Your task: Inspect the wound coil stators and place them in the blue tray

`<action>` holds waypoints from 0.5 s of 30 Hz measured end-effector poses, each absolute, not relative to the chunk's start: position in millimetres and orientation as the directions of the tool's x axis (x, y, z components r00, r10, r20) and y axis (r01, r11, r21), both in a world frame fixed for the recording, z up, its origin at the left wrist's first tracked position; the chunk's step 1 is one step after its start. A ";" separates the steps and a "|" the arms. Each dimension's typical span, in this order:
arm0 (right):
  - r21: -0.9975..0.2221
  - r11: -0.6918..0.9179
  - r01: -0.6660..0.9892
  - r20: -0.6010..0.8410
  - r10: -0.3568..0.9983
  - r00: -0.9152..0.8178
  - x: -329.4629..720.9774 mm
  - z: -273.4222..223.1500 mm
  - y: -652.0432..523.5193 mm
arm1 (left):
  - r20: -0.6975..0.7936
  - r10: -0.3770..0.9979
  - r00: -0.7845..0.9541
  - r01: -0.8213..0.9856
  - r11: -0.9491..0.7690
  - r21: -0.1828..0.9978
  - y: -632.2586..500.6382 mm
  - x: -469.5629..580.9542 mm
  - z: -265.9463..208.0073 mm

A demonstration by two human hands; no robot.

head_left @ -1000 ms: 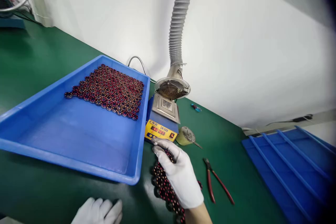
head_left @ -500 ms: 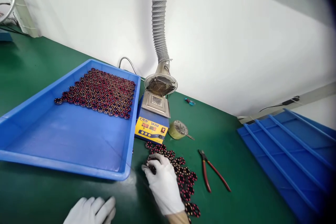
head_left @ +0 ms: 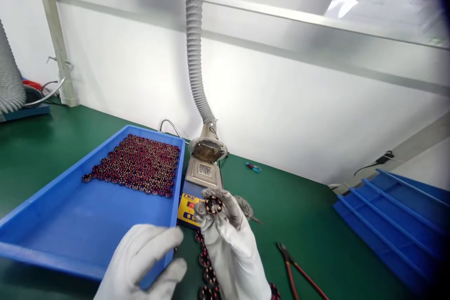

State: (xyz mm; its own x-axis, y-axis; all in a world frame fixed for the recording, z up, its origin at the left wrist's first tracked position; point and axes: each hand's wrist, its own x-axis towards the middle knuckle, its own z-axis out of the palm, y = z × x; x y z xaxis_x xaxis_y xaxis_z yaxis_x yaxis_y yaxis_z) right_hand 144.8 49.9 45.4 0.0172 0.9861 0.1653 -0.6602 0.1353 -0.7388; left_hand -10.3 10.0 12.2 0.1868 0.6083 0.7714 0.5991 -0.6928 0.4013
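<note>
Held part (head_left: 213, 205): round, black middle, coppery dots round the rim, face toward camera, up off the desk (head_left: 351, 262). Loose parts (head_left: 210, 275): black with red and coppery dots, on the desk by the tray's (head_left: 87, 229) right edge, partly hidden. Packed parts (head_left: 140, 161): tray's far end, ragged near border.

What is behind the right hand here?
Behind the right hand show part of a machine's yellow panel, a small container's top and round parts on the green table. The panel's remainder, most of the container's body and whatever lies directly behind the hand are covered.
</note>
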 end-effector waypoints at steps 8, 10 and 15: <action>-0.776 0.232 -0.587 0.254 0.966 0.046 153.1 23.3 80.3 | 0.806 0.581 0.117 0.630 -0.670 0.392 52.0 31.8 51.9; -0.808 0.254 -0.532 0.260 0.963 0.065 158.4 29.9 77.8 | 0.812 0.571 0.119 0.564 -0.712 0.418 58.2 32.3 48.0; -0.888 0.204 -0.411 0.266 0.959 -0.099 170.7 46.7 67.2 | 0.755 0.623 0.201 0.395 -0.757 0.520 61.5 22.4 46.3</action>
State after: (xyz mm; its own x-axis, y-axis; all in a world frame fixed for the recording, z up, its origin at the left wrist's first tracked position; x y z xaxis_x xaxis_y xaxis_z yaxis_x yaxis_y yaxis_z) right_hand 170.7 67.2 46.7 -0.0985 0.9589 0.2660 -0.4114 0.2041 -0.8883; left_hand 22.4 61.5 46.3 0.2013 0.6235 0.7555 0.3948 -0.7575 0.5200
